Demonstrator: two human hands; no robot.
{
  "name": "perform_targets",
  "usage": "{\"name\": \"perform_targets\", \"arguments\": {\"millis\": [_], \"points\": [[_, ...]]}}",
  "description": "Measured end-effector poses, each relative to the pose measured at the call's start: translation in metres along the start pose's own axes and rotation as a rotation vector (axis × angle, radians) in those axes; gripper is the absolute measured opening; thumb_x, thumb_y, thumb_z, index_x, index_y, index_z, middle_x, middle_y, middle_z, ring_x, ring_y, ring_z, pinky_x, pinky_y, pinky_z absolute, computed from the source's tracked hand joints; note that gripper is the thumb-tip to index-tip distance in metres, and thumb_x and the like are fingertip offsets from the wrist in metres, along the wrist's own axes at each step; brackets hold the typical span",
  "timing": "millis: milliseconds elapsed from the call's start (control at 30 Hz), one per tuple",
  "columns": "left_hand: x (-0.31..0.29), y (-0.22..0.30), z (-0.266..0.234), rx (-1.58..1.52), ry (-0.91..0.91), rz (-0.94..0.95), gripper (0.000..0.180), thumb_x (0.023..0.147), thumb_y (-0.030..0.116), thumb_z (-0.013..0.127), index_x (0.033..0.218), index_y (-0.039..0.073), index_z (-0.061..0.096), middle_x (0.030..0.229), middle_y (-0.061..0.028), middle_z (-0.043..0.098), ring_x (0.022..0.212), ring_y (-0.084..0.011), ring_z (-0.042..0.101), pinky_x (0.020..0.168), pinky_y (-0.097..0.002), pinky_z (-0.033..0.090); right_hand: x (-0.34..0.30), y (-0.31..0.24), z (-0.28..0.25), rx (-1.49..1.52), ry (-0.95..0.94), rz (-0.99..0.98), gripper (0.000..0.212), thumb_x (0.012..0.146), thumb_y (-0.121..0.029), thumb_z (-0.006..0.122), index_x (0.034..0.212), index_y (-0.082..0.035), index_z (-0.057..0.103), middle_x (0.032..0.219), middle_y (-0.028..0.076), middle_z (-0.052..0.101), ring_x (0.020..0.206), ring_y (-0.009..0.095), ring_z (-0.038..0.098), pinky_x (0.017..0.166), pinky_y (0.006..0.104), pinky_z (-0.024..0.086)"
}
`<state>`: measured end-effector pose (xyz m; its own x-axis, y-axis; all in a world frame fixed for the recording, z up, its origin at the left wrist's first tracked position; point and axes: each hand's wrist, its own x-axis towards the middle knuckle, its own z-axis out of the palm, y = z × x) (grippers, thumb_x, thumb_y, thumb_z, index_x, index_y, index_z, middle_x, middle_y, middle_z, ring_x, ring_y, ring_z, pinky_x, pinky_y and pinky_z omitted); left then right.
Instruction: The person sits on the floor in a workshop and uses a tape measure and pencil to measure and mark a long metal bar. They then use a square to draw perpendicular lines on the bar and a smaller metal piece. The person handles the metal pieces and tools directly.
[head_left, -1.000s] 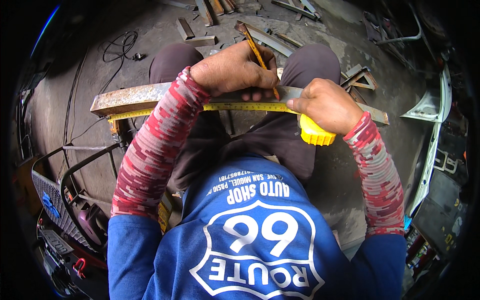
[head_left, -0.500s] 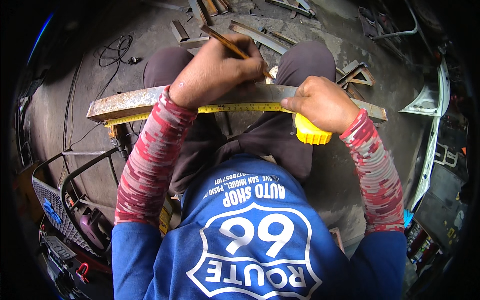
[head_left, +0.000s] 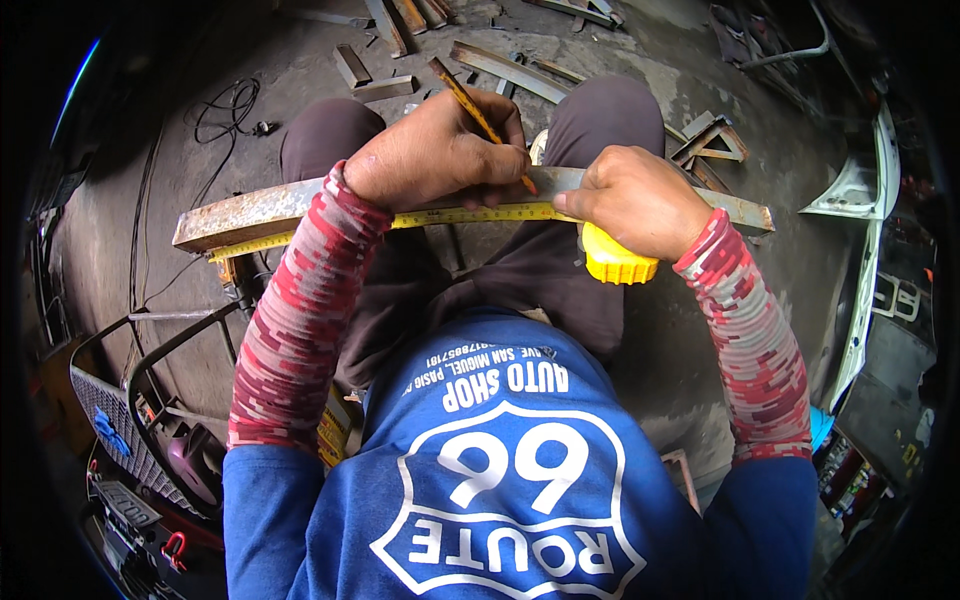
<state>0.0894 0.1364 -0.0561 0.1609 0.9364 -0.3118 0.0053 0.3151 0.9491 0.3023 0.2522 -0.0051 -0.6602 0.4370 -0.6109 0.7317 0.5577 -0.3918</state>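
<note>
A grey, rust-speckled square metal tube [head_left: 260, 208] lies crosswise at my knees. Along its near edge runs the yellow blade [head_left: 450, 215] of a tape measure, its far-left end at the tube's left end. My left hand [head_left: 435, 150] is closed around a worn yellow-brown pencil [head_left: 470, 105]; its reddish tip points down at the tube's upper face, just left of my right thumb. My right hand [head_left: 640, 200] grips the tube and the tape together, thumb on the blade. The tape's yellow case [head_left: 617, 262] hangs below those fingers.
Loose metal offcuts [head_left: 510, 70] are scattered on the floor ahead. A black cable [head_left: 230, 110] lies coiled at far left. A black metal frame with mesh [head_left: 150, 400] stands at left, and a white panel [head_left: 860, 200] at right. A rusty angled bracket [head_left: 710, 140] lies beyond my right hand.
My left hand has tilted the pencil steeper and brought its tip nearer me, onto the tube close to the tape. My right hand keeps its hold, shifted slightly in view.
</note>
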Motion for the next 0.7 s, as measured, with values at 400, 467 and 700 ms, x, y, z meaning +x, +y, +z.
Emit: {"name": "perform_targets", "arguments": {"millis": [400, 467, 700], "points": [[-0.041, 0.013, -0.007, -0.286, 0.664, 0.439, 0.034, 0.113, 0.028, 0.057, 0.132, 0.000, 0.064, 0.112, -0.0161, 0.077, 0.088, -0.0171, 0.074, 0.074, -0.0271, 0.057, -0.011, 0.014, 0.008, 0.179, -0.117, -0.110, 0.048, 0.098, -0.043, 0.072, 0.082, 0.002, 0.076, 0.072, 0.023, 0.069, 0.070, 0.037, 0.070, 0.071, 0.0451, 0.055], [-0.087, 0.001, -0.010, -0.316, 0.736, 0.402, 0.039, 0.114, 0.033, 0.052, 0.133, 0.000, 0.062, 0.113, -0.0184, 0.075, 0.081, -0.0178, 0.070, 0.072, -0.0275, 0.056, -0.018, 0.013, 0.021, 0.441, -0.359, -0.292, 0.041, 0.102, -0.040, 0.072, 0.100, 0.001, 0.078, 0.085, 0.015, 0.075, 0.078, 0.024, 0.071, 0.075, 0.0388, 0.055], [-0.251, -0.001, -0.005, -0.562, 0.590, 0.553, 0.041, 0.108, 0.047, 0.063, 0.110, 0.006, 0.054, 0.096, -0.0096, 0.057, 0.080, -0.0184, 0.049, 0.068, -0.0331, 0.048, -0.040, 0.019, 0.051, 0.708, -0.542, -0.384, 0.036, 0.106, -0.032, 0.071, 0.102, 0.003, 0.077, 0.086, 0.010, 0.076, 0.080, 0.013, 0.071, 0.074, 0.0318, 0.055]]}}
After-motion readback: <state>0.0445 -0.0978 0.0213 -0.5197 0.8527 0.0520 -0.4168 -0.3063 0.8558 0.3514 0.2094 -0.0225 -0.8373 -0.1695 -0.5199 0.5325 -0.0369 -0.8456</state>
